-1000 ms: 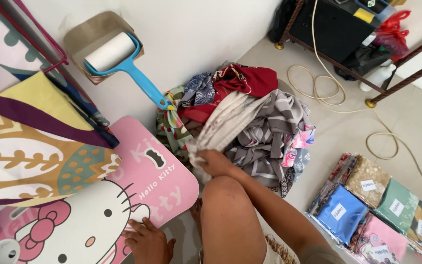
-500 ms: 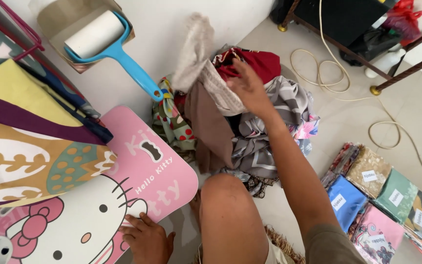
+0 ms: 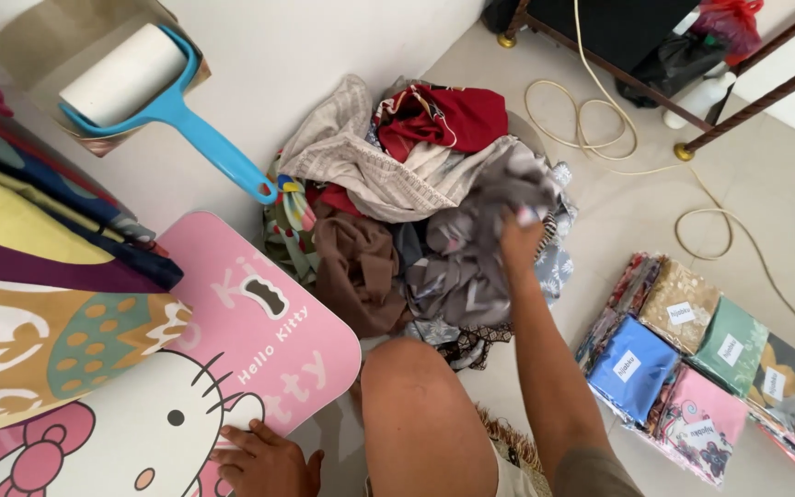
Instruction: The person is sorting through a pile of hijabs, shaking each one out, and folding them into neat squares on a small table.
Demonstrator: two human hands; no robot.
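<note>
The right hand (image 3: 519,241) is closed on a fold of grey patterned cloth (image 3: 471,258), pinching it at the near right side of a heap of clothes (image 3: 397,184) piled on the pale tiled floor (image 3: 637,212) against a white wall (image 3: 324,55). A beige knit piece (image 3: 361,166), a red garment (image 3: 443,115) and a brown one (image 3: 356,267) lie in the same heap. The left hand (image 3: 259,458) rests flat, fingers spread, on the edge of a pink cartoon-cat board (image 3: 259,340) beside the bare knee (image 3: 416,396). A blue-handled lint roller (image 3: 149,92) leans at the wall. Right of the arm, flat packets of folded fabric (image 3: 692,359) lie in rows; a cream cable (image 3: 600,138) loops across the floor near a metal stand's feet (image 3: 683,152).
</note>
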